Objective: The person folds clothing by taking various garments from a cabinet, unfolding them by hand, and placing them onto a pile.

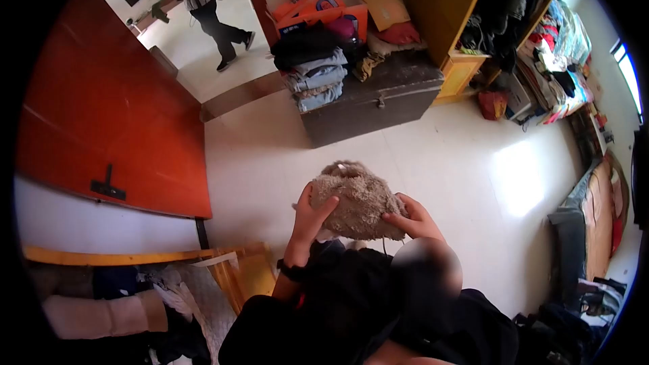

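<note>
A fluffy taupe fleece bundle (357,201) is held up in front of my body, over the floor. It looks like a soft folded cloth item with a rounded opening at its far end, where a small pale spot shows. My left hand (312,213) grips its left side, thumb lying on top and fingers behind. On the opposite side my right hand (414,216) pinches the edge, with the thumb on the plush surface. The undersides of both grips are hidden by the fleece.
A dark chest (372,105) stands ahead, bearing folded jeans (318,81), orange boxes and other cloth. To the left is an open red door (115,108), with a person (209,7) beyond the doorway. A bed (108,314) lies at lower left; a wardrobe (443,13) holds clothes.
</note>
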Demonstrator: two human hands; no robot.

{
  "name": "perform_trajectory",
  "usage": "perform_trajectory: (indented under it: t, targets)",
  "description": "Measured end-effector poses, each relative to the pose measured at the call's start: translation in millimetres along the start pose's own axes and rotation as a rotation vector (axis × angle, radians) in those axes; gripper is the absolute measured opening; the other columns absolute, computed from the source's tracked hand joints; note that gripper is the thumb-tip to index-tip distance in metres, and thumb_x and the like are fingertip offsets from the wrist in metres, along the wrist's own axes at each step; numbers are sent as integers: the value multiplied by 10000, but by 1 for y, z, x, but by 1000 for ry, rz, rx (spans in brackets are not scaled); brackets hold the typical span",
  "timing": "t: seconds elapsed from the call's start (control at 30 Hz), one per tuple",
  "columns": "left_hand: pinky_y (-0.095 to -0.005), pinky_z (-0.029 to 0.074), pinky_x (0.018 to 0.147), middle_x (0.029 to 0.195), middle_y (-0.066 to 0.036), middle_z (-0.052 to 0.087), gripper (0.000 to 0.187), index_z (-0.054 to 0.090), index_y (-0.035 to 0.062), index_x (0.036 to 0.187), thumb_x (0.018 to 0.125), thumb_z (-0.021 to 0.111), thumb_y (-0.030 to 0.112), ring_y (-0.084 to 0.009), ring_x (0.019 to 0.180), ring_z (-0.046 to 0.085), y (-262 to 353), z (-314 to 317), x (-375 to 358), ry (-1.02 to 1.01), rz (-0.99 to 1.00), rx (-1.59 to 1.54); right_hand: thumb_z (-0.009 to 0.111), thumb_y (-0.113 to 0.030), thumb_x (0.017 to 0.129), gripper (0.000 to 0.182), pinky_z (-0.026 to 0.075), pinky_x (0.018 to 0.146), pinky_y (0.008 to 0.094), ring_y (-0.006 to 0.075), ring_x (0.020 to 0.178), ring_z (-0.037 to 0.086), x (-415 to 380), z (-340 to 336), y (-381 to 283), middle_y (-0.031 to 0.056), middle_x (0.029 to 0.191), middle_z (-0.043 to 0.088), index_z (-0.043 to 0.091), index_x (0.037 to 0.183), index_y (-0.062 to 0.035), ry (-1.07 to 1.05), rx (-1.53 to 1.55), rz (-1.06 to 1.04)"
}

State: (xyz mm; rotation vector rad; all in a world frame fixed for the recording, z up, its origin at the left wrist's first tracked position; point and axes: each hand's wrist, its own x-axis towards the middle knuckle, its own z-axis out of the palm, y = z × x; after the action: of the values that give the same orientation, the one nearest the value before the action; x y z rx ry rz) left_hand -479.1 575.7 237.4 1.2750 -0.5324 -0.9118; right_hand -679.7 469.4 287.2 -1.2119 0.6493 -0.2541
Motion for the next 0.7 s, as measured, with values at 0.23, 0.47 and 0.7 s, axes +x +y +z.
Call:
perform_trajectory:
  t: [0.23,0.47,0.7]
  targets:
    - [-196,352,551,850,-10,547,237,476,79,1046,829,569,57,-65,621,464,10,-61,86,-169,-131,-79,540,-52,851,287,428,823,257,115,954,515,106,14,-42,35,1034,544,469,1129,-34,95,386,-187]
    - [-327,427,873,1128,-99,527,599,364,41,1275,780,674,174,-168,1044,510,46,-73,188,-667,-99,362,542,-91,864,237,393,810,270,114,932,467,256,56,-82,43,991,496,450,1076,-41,-89,26,-400]
    - [-345,387,931,1237,-118,457,621,358,66,1284,755,673,145,-237,1150,451,21,-44,276,-300,414,497,591,-74,836,198,405,759,266,134,870,494,308,45,-116,74,931,520,463,979,-26,55,-138,-531]
